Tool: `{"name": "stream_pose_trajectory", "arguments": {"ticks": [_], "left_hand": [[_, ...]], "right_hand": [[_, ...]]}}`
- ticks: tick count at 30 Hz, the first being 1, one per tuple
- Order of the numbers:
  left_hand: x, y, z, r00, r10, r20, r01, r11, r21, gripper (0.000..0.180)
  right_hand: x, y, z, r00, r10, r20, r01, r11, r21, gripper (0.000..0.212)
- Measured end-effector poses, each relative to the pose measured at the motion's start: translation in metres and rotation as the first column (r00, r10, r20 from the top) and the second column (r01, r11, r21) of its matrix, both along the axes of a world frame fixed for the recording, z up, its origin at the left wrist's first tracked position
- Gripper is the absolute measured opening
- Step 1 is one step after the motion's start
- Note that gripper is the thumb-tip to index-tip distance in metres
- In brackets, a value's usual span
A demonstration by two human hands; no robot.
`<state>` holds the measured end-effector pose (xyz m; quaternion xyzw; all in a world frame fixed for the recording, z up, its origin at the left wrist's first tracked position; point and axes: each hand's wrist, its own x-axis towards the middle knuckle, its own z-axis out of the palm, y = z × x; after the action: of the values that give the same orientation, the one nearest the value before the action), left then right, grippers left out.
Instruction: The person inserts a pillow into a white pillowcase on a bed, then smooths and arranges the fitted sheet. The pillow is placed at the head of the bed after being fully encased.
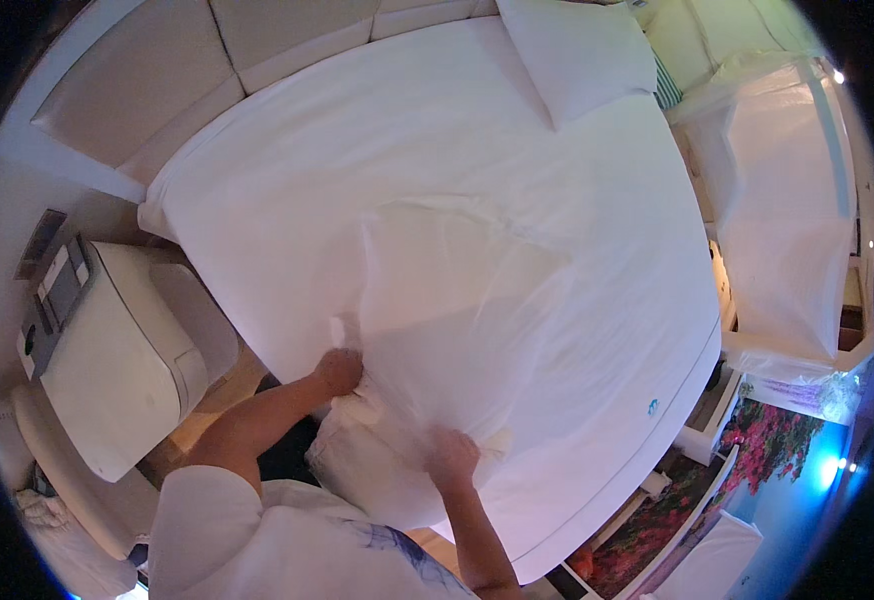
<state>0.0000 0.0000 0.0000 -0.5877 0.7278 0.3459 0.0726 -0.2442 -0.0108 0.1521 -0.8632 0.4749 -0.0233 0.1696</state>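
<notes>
A thin white pillowcase (447, 290), blurred and billowing, spreads in front of me above the bed. My left hand (339, 371) is closed on its near left edge, where a small white flap sticks up. My right hand (453, 458) grips the near right part of the cloth, its fingers partly veiled by the fabric. Between my forearms, against my body, sits a bulky white pillow (372, 465). Whether the pillow lies partly inside the case I cannot tell. Underneath stretches the white-sheeted mattress (287, 200).
A white pillow (587, 60) lies at the bed's far right corner, by a padded beige headboard (137, 80). On the left stands a boxy white appliance (122, 360). Right of the bed is a plastic-covered piece of furniture (782, 220); a flowery mural (767, 435) shows lower right.
</notes>
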Motion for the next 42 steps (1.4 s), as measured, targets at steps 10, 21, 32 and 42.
{"name": "stream_pose_trajectory", "arguments": {"ticks": [10,21,32,42], "left_hand": [[0.006,0.041,0.085,0.927,-0.237,-0.291,0.253,0.967,0.018,0.024],[-0.006,0.068,0.088,0.847,-0.338,-0.411,0.419,0.900,0.122,0.022],[0.097,0.015,-0.080,-0.196,0.732,-0.653,-0.559,0.464,0.687,0.030],[0.140,-0.160,0.028,-0.300,0.811,-0.502,-0.688,0.181,0.703,0.045]], "right_hand": [[-0.018,-0.021,0.023,0.972,-0.151,-0.177,0.133,0.985,-0.109,0.027],[-0.034,-0.010,0.006,0.922,-0.222,-0.318,0.262,0.961,0.088,0.036],[0.018,-0.010,0.009,0.977,-0.066,-0.205,0.079,0.995,0.053,0.034],[0.031,-0.003,0.026,0.971,-0.181,-0.157,0.194,0.979,0.065,0.029]]}}
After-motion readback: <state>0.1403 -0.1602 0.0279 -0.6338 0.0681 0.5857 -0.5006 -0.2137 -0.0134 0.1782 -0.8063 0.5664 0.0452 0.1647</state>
